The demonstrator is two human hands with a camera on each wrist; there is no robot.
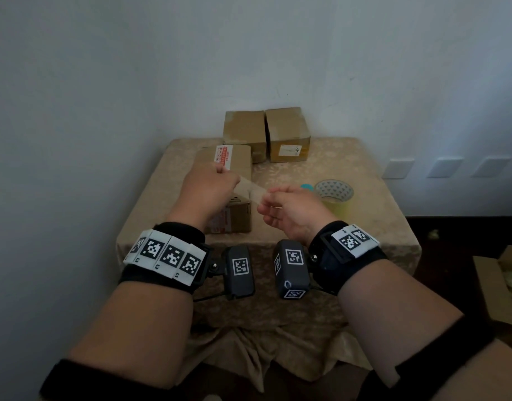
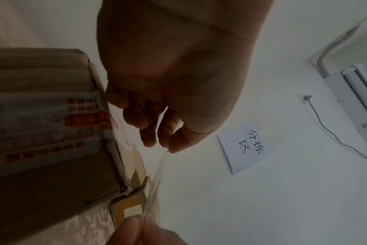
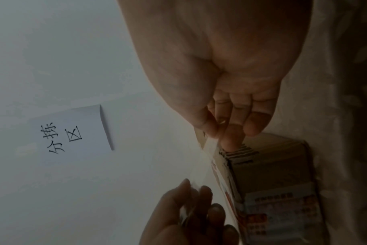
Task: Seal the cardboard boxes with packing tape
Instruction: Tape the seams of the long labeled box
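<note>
I held a clear strip of tape (image 1: 253,190) stretched above the nearest box (image 1: 236,215); my left hand (image 1: 208,188) pinched one end, my right hand (image 1: 289,208) the other; thin, limp and sticky, I judged, best gripped by its ends

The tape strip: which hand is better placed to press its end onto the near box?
Probably the left hand: it holds the tape strip over the box; the right hand is beside it.

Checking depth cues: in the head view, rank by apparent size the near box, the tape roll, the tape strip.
1. near box
2. tape roll
3. tape strip, stretched between left hand and right hand
</note>
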